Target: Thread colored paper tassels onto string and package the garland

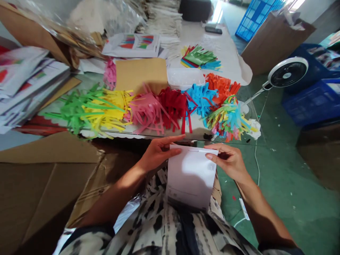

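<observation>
Upright over my lap is a white paper envelope (190, 173), with a slot cut near its top edge and small print lower down. My left hand (158, 150) pinches its upper left corner, thumb in front and index finger stretched out to the right. At the upper right corner my right hand (230, 159) grips it between thumb and fingers. Beyond the envelope, on the table, lie bunches of cut paper fringe: green (79, 108), yellow (108, 109), pink (147, 109), dark red (174, 106), blue (203, 97), orange (223, 86) and a mixed-colour bunch (230, 118).
Behind the fringe stand a brown cardboard piece (142, 72) and a white plastic tray (186, 77). Printed envelopes (29, 85) are stacked at left. A fan (288, 72) and blue crates (313, 102) are at right. An open cardboard box (39, 191) sits lower left.
</observation>
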Demonstrator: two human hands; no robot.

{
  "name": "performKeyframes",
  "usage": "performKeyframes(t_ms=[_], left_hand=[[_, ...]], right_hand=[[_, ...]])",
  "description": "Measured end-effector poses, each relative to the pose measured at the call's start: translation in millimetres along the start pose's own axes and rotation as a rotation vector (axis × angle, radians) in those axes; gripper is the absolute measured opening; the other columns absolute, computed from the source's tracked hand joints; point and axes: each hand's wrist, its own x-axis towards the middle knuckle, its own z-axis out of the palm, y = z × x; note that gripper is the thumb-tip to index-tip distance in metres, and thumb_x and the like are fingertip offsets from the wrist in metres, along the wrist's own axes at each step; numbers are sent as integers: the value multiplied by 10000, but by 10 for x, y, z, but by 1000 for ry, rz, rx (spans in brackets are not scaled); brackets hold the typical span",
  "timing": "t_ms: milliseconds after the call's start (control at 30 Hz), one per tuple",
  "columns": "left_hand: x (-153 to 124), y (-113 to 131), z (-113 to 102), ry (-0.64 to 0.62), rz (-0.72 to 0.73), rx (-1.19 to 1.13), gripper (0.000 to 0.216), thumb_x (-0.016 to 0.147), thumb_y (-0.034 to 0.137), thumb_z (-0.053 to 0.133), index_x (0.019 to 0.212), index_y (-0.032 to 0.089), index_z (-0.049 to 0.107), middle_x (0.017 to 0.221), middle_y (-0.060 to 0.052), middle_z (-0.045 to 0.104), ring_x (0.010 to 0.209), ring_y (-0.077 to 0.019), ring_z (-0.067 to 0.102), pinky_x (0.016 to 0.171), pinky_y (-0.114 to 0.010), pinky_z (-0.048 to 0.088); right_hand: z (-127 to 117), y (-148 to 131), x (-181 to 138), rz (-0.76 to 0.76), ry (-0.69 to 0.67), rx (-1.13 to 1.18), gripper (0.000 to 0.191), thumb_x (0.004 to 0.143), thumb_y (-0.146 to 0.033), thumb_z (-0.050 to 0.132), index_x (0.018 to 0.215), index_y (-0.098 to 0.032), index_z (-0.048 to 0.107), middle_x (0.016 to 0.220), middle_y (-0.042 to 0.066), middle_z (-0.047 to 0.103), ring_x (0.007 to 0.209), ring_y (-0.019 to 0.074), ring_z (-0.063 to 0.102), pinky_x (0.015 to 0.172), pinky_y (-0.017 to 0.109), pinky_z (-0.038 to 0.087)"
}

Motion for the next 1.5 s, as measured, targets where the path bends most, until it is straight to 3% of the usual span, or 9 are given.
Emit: performKeyframes(t_ms=[200,333,400,533,700,933,1100,1333,1500], left_hand=[[31,-73,-56,-34,-14,52,345,810,380,857,1094,185,849,914,-87,815,705,-159,676,621,-224,488],[110,-101,48,12,9,63,326,825,403,838,1069,186,847,912,-71,797,726,-152,663,615,-205,464],[124,-128,109,7,-12,7,350,827,427,833,1088,193,834,919,-69,792,732,-162,671,629,-216,478],[93,-188,194,9,-7,-110,477,848,539,793,1213,231,791,1080,-90,792,823,-195,714,682,-238,515],[62,-185,253,-95,19,-234,837,607,482,976,1366,263,702,1195,-114,767,942,-262,740,760,-285,563],[129,-123,358,31,-86,-128,351,696,365,913,971,176,805,916,-61,781,668,-134,648,582,-208,439],[151,-170,354,70,-113,-73,316,673,375,911,888,172,802,724,-12,725,573,-113,577,538,-215,373],[176,-196,315,-44,-92,-126,388,610,294,925,955,187,786,943,-36,770,695,-135,643,629,-219,441],[211,-268,270,17,-118,-148,397,609,304,941,941,185,759,852,-10,735,637,-115,625,586,-204,431]], right_hand=[[-36,6,-34,-85,1,-179,211,949,-365,742,1139,-303,809,1002,32,806,810,187,722,703,307,577],[-16,-125,48,-323,-89,-411,435,960,-337,733,1392,-362,677,1390,61,690,1251,252,658,1055,449,551],[7,-147,76,-403,-117,-470,523,938,-353,764,1443,-374,630,1471,67,633,1344,262,601,1118,487,514],[44,-109,74,-429,-124,-504,580,921,-368,779,1473,-359,602,1411,71,680,1284,259,644,1085,478,541],[85,-92,82,-268,7,-357,320,999,-271,633,1299,-322,734,1198,43,781,1068,224,731,939,402,589],[213,-213,129,-107,30,-218,223,916,-221,689,1110,-275,786,1070,21,802,935,197,746,875,356,579],[200,-191,107,-71,11,-217,223,933,-261,690,1135,-275,783,1110,36,802,990,215,752,913,379,584],[177,-135,108,-77,-59,-219,265,974,-255,663,1222,-306,741,1167,25,780,1037,214,734,957,401,576],[213,-186,108,-221,14,-363,502,997,-270,633,1485,-345,541,1414,65,645,1164,242,676,1041,473,548]])
